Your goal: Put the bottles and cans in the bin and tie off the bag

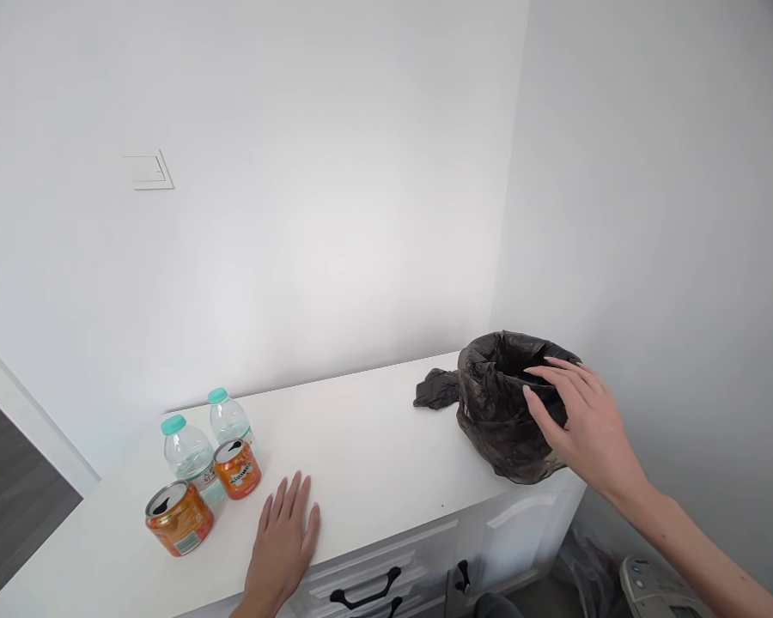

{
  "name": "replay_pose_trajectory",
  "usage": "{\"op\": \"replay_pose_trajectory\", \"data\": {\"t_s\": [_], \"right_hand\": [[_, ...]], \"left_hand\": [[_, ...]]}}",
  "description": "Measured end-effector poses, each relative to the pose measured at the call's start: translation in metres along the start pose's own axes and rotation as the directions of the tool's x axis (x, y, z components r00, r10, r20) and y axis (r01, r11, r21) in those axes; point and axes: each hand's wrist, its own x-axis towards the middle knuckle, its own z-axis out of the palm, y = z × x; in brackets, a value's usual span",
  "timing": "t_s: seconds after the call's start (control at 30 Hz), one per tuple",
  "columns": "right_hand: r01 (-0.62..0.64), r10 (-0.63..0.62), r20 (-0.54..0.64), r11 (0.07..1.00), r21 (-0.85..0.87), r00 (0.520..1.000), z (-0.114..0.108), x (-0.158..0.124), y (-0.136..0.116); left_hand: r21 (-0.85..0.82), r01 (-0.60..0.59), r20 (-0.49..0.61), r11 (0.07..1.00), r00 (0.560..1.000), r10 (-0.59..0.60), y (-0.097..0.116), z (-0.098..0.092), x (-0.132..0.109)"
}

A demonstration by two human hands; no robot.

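Note:
My left hand (284, 539) lies flat and open on the white cabinet top (361, 446), fingers together, just right of two orange drink cans (179, 517) (237, 468). Behind the cans stand two small clear water bottles with teal caps (189, 453) (229, 416). My right hand (583, 425) reaches to a small bin lined with a dark plastic bag (502, 403) at the right end of the top; its fingers are stretched out and rest on the bag's near rim, holding nothing.
White walls meet in a corner behind the bin. A wall plate (148, 170) sits high on the left wall. Cabinet drawers with black handles (366, 594) are below the front edge. A grey object (650, 584) lies on the floor at lower right.

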Motion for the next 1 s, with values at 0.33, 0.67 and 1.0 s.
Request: {"op": "replay_pose_trajectory", "data": {"t_s": [0.33,0.67,1.0], "right_hand": [[0.029,-0.024,0.133,0.999,-0.039,0.991,0.030,-0.006,0.015],[0.019,-0.064,0.163,0.965,0.261,0.984,0.064,0.003,-0.074],[0.215,-0.314,0.071,0.781,0.586,0.947,0.097,0.019,-0.176]], "left_hand": [[0.015,0.009,0.005,1.000,1.000,-0.009,0.002,-0.003,-0.001],[0.008,-0.002,-0.040,1.000,0.999,0.002,-0.001,-0.001,-0.006],[-0.047,-0.013,-0.040,0.999,0.999,0.012,-0.002,-0.005,-0.008]]}}
